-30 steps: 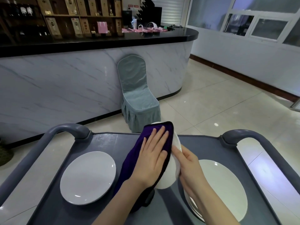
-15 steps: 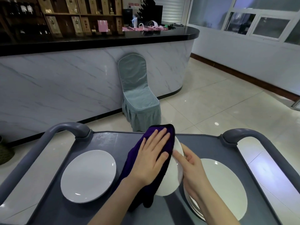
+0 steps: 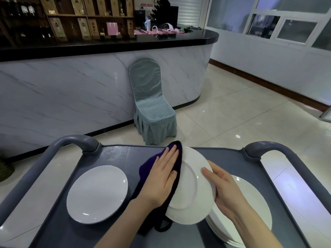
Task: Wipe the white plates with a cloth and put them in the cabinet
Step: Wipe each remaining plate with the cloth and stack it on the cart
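Head view: A person at a grey service cart [image 3: 114,154] wipes one white plate, mid-job. The left hand [image 3: 161,178] lies flat, fingers straight & together, pressing a purple cloth [image 3: 146,169] against the left-facing side of the held plate [image 3: 191,194]. That plate stands tilted on edge above the cart's ctr, w/ its underside and foot ring toward the camera. The right hand [image 3: 225,187] grips the plate's right rim, thumb across the back, other fingers curled round the edge. A lone plate [image 3: 97,194] lies flat on the cart's left. A stack of plates [image 3: 250,208] sits at right, just beneath the right wrist.

Progress, as a judgement: early. One plate is under the cloth. Whether the lone plate is already wiped can't be told, and the stack prob. awaits its turn. No cabinet is in view, so nothing shows as put away, and the whole stowing step appears left to do.

Bkgd: a covered chair [image 3: 152,108] against a marble-look bar counter [image 3: 71,90].
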{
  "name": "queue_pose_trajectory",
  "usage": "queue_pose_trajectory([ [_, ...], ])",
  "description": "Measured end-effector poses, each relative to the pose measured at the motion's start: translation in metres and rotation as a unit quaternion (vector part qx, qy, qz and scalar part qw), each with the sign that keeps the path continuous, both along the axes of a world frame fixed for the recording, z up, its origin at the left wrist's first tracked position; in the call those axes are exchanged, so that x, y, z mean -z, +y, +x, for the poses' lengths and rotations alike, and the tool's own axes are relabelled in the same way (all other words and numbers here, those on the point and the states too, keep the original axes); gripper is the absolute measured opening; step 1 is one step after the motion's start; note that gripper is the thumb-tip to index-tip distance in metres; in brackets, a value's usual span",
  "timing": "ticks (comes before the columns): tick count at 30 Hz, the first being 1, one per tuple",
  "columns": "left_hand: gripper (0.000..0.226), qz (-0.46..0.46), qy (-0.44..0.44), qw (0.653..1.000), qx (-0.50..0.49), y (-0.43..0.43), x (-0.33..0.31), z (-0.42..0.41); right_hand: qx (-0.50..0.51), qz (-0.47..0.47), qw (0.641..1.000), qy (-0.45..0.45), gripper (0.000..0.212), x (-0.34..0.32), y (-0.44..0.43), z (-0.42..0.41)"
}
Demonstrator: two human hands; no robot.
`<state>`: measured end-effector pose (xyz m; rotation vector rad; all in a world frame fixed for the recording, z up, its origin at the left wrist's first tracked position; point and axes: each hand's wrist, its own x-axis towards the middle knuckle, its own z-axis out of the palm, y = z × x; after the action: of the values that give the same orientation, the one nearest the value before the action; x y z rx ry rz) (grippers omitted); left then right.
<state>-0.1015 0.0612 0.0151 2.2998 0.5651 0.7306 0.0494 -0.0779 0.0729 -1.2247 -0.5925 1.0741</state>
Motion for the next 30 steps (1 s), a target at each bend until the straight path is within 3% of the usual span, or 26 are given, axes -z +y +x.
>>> queue_pose_trajectory([
  [6, 0.065, -0.102, -0.066, 0.991, -0.058, -0.012, 0.025, -0.019, 0.053, 0.013, 0.998, 0.044, 0.031, -0.008, 0.001, 0.009],
  [9, 0.067, -0.109, -0.067, 0.989, -0.069, -0.038, 0.041, -0.022, 0.104, 0.022, 0.991, 0.082, 0.031, -0.002, 0.001, 0.004],
  [11, 0.062, -0.102, -0.090, 0.988, -0.076, -0.038, 0.038, -0.017, 0.119, 0.030, 0.987, 0.100, 0.029, 0.002, 0.003, -0.003],
  [15, 0.057, -0.172, -0.106, 0.976, -0.085, -0.028, 0.029, -0.014, 0.127, 0.039, 0.985, 0.106, 0.026, -0.007, 0.009, -0.003],
  [19, 0.066, -0.098, -0.067, 0.989, -0.090, -0.056, 0.040, -0.016, 0.170, 0.064, 0.975, 0.127, 0.029, -0.019, 0.019, 0.007],
  [23, 0.075, 0.010, -0.037, 0.999, -0.007, -0.088, 0.044, -0.006, 0.266, 0.042, 0.955, 0.127, 0.027, -0.020, 0.034, -0.006],
  [30, 0.058, 0.014, -0.015, 0.999, 0.034, -0.061, 0.022, -0.006, 0.316, 0.008, 0.936, 0.153, 0.023, -0.028, 0.040, -0.014],
])
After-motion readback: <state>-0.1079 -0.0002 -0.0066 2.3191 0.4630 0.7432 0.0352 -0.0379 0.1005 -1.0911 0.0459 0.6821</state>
